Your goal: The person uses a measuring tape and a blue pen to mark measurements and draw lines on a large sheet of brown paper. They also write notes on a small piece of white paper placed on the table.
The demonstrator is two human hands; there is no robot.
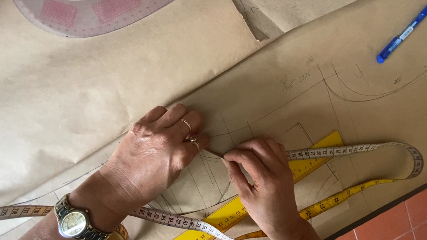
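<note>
Brown pattern paper (109, 90) covers the surface, already pencilled with curves and straight lines — drafting looks well under way. A yellow ruler (222, 222) lies beneath the hands. The measuring tape (351, 149) is being stood along a drawn curve: left hand (157, 153) presses it flat, fingers closed; right hand (263, 177) pinches it — measuring appears unfinished. A blue pen (409, 29) lies apart.

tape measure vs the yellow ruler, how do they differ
The tape measure is soft and loops in curves; the yellow ruler is rigid and straight. The tape measure is pinched by the right hand and passes under the left hand; the yellow ruler lies flat, unheld. Both carry number scales.
</note>
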